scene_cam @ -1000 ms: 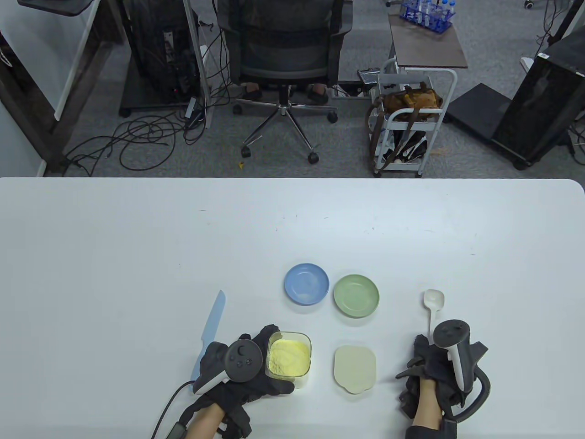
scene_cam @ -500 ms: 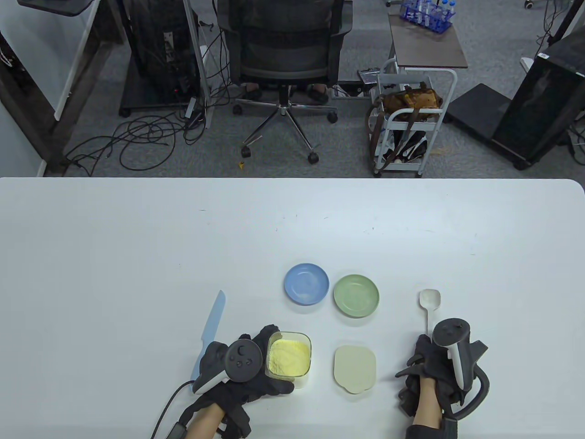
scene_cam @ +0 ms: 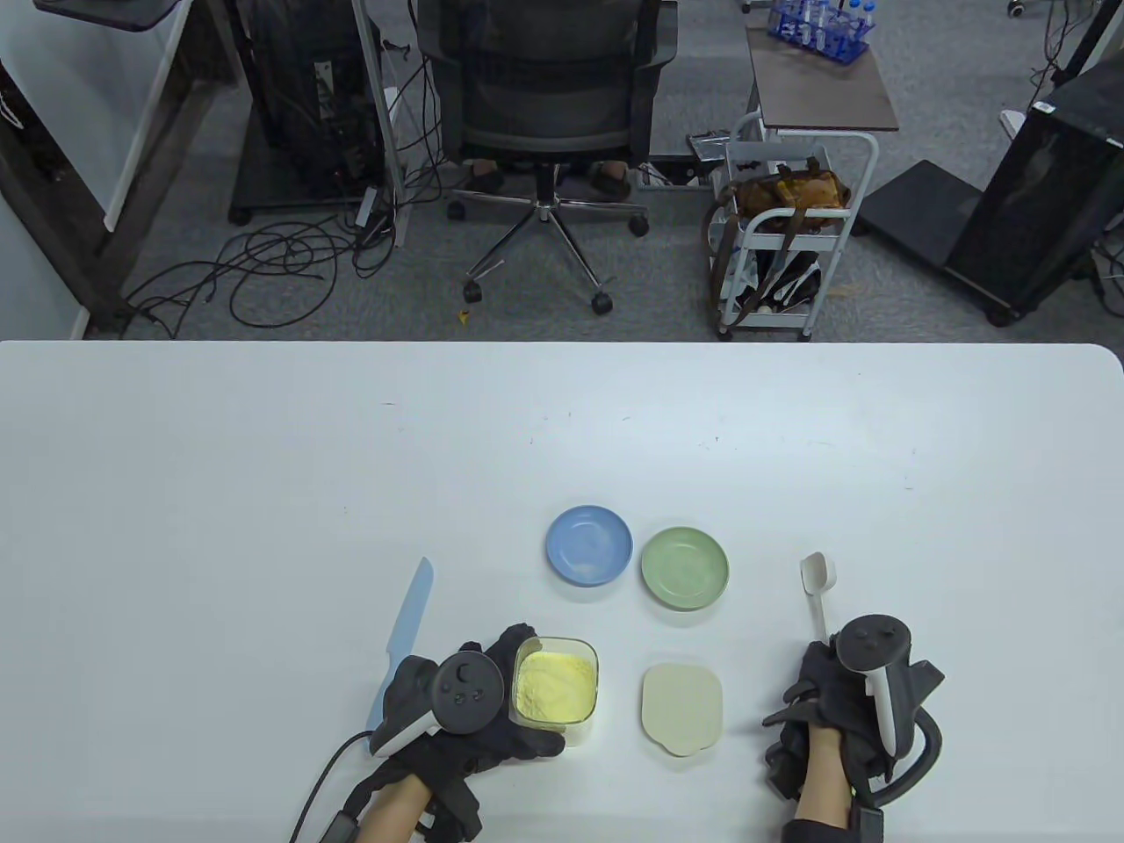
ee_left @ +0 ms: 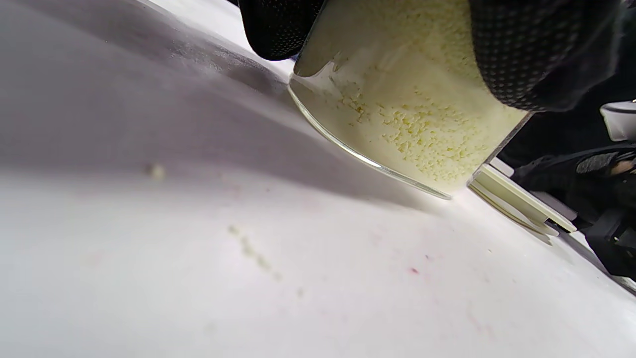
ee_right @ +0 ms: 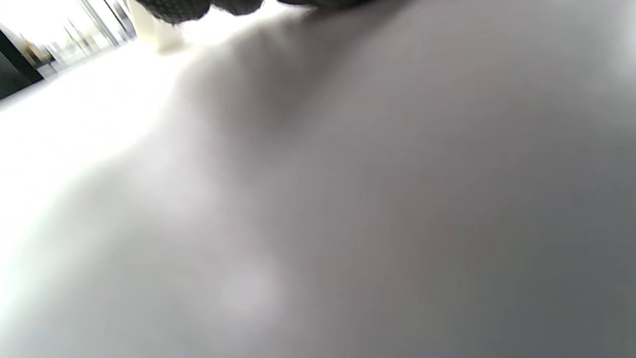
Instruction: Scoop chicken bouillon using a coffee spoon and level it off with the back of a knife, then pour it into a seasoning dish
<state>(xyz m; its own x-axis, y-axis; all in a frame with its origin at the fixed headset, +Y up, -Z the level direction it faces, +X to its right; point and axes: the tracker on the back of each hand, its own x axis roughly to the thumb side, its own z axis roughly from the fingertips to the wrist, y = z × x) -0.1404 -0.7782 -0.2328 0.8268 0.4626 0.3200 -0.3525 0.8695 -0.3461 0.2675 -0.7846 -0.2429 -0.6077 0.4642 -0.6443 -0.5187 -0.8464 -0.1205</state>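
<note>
A clear square tub of yellow bouillon powder (scene_cam: 555, 690) stands open near the table's front edge, and my left hand (scene_cam: 492, 702) grips it from the left side. The left wrist view shows the tub (ee_left: 407, 124) close up, its base tipped off the table, with gloved fingers (ee_left: 536, 54) curled round it. My right hand (scene_cam: 834, 698) holds the handle of the white coffee spoon (scene_cam: 817, 580), whose bowl points away from me and is turned on its side. A blue knife (scene_cam: 406, 637) lies left of the left hand. Blue dish (scene_cam: 589, 544) and green dish (scene_cam: 684, 567) sit behind the tub.
The tub's cream lid (scene_cam: 682, 707) lies flat between my two hands, its edge also seen in the left wrist view (ee_left: 516, 201). A few powder grains (ee_left: 248, 246) dot the white table. An office chair (scene_cam: 549, 114) and a cart (scene_cam: 790, 228) stand beyond the far edge.
The spoon has swung slightly left and rolled onto its side in my right hand, so its bowl looks narrower. The left hand and tub have stayed put.
</note>
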